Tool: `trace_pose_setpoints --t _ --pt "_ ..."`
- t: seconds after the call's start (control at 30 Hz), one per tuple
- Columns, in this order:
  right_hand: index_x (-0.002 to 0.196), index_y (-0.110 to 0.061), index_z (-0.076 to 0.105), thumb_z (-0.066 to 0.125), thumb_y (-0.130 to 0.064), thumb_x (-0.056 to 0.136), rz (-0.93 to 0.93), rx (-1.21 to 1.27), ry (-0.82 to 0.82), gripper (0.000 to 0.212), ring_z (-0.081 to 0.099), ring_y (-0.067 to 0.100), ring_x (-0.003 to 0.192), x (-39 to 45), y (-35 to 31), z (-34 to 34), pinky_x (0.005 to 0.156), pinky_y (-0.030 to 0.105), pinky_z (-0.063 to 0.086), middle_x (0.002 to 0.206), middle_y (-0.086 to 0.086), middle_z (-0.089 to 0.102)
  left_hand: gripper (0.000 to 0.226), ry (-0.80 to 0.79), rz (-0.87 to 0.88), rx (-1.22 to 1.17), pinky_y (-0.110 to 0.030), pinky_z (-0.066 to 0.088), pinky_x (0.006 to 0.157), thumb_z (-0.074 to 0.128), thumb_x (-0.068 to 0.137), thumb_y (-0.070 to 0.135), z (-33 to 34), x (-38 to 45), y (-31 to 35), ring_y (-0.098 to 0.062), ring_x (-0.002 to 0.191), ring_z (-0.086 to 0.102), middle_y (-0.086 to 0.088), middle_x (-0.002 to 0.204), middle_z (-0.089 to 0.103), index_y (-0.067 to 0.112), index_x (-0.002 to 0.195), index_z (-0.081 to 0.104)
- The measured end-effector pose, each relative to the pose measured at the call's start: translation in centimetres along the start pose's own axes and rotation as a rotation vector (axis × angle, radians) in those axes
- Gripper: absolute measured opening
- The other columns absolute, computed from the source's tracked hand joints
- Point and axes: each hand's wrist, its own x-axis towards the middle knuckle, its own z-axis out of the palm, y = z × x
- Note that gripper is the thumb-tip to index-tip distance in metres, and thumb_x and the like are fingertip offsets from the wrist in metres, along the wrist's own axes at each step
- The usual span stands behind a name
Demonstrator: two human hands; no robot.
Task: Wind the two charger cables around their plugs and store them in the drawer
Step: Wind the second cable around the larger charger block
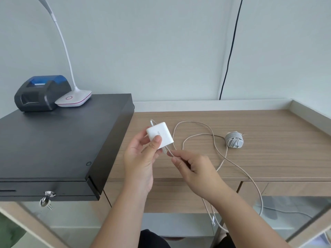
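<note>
My left hand (138, 158) grips a white square charger plug (160, 135) above the wooden desk (268, 154), thumb on its front face. My right hand (192, 169) pinches the plug's pale cable (217, 149) just below the plug. That cable loops loosely over the desk and hangs off the front edge. A second charger (234, 139), grey with its cable wound around it, lies on the desk to the right. A black cash drawer (53, 149) with a key (47, 198) in its front lock sits at the left, closed.
A black and blue receipt printer (42, 92) and a white desk lamp (74, 98) stand on the cash drawer's top. A black wire (230, 56) runs down the wall. The desk has a raised rim at the back and right.
</note>
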Motion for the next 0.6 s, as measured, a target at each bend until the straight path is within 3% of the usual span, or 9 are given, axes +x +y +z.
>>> trace_pose_setpoints --t 0.2,0.4,0.5,0.6 --pt "0.092 -0.015 0.068 0.053 -0.024 0.097 0.012 -0.092 -0.086 0.019 0.041 0.015 0.055 0.0 -0.3 -0.3 0.052 0.022 0.032 0.053 0.002 0.048 0.052 0.01 0.052 0.144 -0.025 0.055 0.068 0.08 0.071 0.021 -0.2 -0.2 -1.0 -0.015 0.092 0.07 0.002 0.098 0.075 0.012 0.12 0.065" --pt "0.067 -0.031 0.062 0.062 -0.031 0.091 0.052 -0.041 -0.128 0.024 0.038 0.006 0.047 0.6 -1.3 -2.3 0.049 0.016 0.031 0.046 -0.012 0.044 0.049 -0.044 0.201 0.426 -0.025 0.055 0.076 0.081 0.074 0.022 -1.3 -0.8 -1.5 -0.016 0.1 0.069 -0.002 0.107 0.073 0.029 0.119 0.063" --pt "0.075 -0.013 0.068 0.064 -0.029 0.09 0.061 0.067 -0.179 0.023 0.031 0.005 0.047 1.4 -2.0 -3.9 0.048 0.019 0.028 0.05 -0.009 0.038 0.047 -0.093 0.244 0.495 -0.024 0.056 0.073 0.077 0.075 0.026 -1.7 -1.1 -1.4 -0.015 0.1 0.069 -0.004 0.109 0.071 0.034 0.118 0.06" --pt "0.08 -0.01 0.072 0.061 -0.022 0.093 0.058 0.236 -0.181 0.02 0.031 0.007 0.048 2.2 -2.8 -5.1 0.047 0.018 0.027 0.053 -0.001 0.041 0.046 -0.168 0.298 0.573 -0.018 0.055 0.071 0.071 0.078 0.021 -2.1 -1.5 -1.1 -0.01 0.1 0.067 -0.003 0.109 0.066 0.033 0.121 0.058"
